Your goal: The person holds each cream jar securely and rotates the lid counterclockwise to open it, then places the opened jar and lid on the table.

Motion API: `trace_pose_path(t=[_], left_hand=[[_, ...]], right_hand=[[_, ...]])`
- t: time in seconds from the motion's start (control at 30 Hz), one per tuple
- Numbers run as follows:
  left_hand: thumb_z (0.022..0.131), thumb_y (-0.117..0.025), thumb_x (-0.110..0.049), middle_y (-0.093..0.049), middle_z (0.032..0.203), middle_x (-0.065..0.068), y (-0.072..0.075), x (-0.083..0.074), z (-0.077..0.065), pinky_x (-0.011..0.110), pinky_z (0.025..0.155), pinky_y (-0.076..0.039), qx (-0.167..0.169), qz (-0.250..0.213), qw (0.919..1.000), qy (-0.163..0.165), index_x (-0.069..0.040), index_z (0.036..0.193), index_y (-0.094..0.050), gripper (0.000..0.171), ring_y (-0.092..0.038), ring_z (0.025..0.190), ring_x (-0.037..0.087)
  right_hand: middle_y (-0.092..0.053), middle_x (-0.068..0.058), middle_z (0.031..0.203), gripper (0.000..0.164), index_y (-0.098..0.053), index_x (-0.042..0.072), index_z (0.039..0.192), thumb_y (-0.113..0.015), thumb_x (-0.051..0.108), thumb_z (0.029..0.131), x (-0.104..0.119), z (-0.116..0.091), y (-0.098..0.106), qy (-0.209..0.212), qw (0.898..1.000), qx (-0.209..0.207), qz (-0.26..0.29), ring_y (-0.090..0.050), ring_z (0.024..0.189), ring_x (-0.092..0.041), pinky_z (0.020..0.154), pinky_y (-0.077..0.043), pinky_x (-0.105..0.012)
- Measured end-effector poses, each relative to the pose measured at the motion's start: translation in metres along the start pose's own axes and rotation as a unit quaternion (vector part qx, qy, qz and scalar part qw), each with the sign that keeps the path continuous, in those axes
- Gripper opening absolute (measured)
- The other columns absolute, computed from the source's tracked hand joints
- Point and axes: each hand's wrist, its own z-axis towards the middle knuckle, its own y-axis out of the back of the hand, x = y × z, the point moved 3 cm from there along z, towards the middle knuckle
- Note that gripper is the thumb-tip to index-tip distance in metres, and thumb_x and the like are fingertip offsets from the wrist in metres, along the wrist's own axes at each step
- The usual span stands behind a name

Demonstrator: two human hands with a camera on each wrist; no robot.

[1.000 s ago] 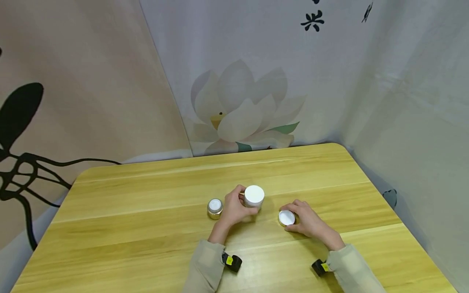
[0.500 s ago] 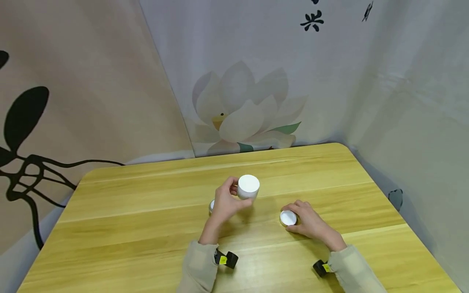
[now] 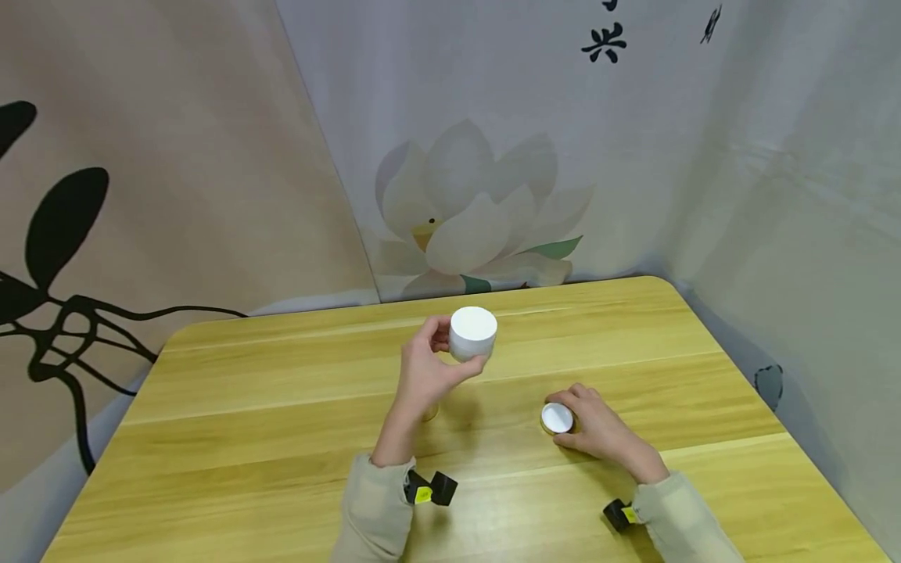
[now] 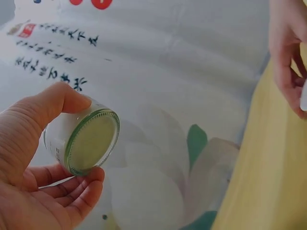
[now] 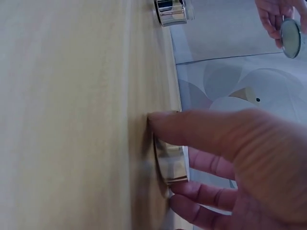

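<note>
My left hand (image 3: 422, 375) holds a round white cream jar (image 3: 473, 332) between thumb and fingers, raised above the table. In the left wrist view the glass base of the cream jar (image 4: 94, 140) faces the camera. On the table to the right, my right hand (image 3: 597, 428) pinches a shallow gold lid (image 3: 558, 418) by its sides, its white inside facing up. A small gold jar (image 5: 172, 12) stands on the table in the right wrist view. From the head, my left wrist hides most of it.
The wooden table (image 3: 281, 438) has rounded far corners. Printed fabric (image 3: 493, 102) hangs behind it, with a lotus picture and dark characters. A black camera (image 3: 443, 489) is strapped at the left wrist and another black camera (image 3: 617, 514) at the right.
My left hand has lifted the cream jar up and away toward the far edge, and its wrist now covers most of the gold jar. The right hand stays on the lid.
</note>
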Motion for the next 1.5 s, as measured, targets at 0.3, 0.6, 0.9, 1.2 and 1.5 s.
trace_pose_path(t=[0.3, 0.6, 0.9, 1.2, 1.5], left_hand=[[0.067, -0.080, -0.011, -0.061, 0.096, 0.013, 0.009, -0.012, 0.004, 0.035, 0.075, -0.047, -0.021, -0.036, 0.9991, 0.000, 0.002, 0.107, -0.059, 0.047, -0.055, 0.086, 0.024], [0.068, -0.080, -0.010, -0.061, 0.098, 0.014, 0.013, -0.019, 0.005, 0.036, 0.077, -0.047, -0.020, -0.037, 0.9991, -0.004, 0.002, 0.108, -0.058, 0.047, -0.055, 0.088, 0.024], [0.067, -0.080, -0.010, -0.061, 0.100, 0.014, 0.015, -0.021, 0.005, 0.039, 0.078, -0.049, -0.023, -0.037, 0.9991, -0.004, 0.002, 0.110, -0.058, 0.050, -0.055, 0.089, 0.026], [0.068, -0.080, -0.011, -0.060, 0.097, 0.014, 0.020, -0.027, 0.007, 0.037, 0.078, -0.047, -0.031, -0.044, 0.9985, -0.005, 0.002, 0.108, -0.058, 0.047, -0.054, 0.088, 0.025], [0.068, -0.080, -0.010, -0.060, 0.095, 0.014, 0.022, -0.030, 0.007, 0.037, 0.077, -0.048, -0.031, -0.049, 0.9982, -0.014, 0.002, 0.106, -0.058, 0.046, -0.055, 0.086, 0.024]], right_hand=[[-0.056, -0.012, 0.105, 0.055, -0.057, -0.002, 0.119, -0.079, 0.017, 0.073, 0.004, 0.008, 0.010, -0.006, 1.000, 0.003, 0.023, -0.055, 0.095, -0.028, 0.080, -0.048, -0.043], [-0.058, -0.008, 0.096, 0.045, -0.059, -0.002, 0.115, -0.077, 0.009, 0.075, 0.026, 0.025, 0.037, 0.038, 0.994, -0.085, 0.048, -0.057, 0.088, -0.027, 0.077, -0.048, -0.046], [-0.060, -0.004, 0.092, 0.041, -0.062, 0.001, 0.111, -0.078, 0.009, 0.075, 0.053, 0.039, 0.061, 0.076, 0.987, -0.134, 0.052, -0.059, 0.086, -0.023, 0.079, -0.050, -0.044], [-0.064, -0.005, 0.100, 0.035, -0.064, 0.004, 0.112, -0.074, 0.012, 0.079, 0.081, 0.050, 0.083, 0.076, 0.977, -0.161, 0.114, -0.060, 0.090, -0.021, 0.084, -0.050, -0.042], [-0.064, -0.005, 0.102, 0.029, -0.064, 0.005, 0.111, -0.070, 0.008, 0.083, 0.108, 0.063, 0.099, 0.103, 0.960, -0.196, 0.170, -0.060, 0.092, -0.019, 0.084, -0.050, -0.036]])
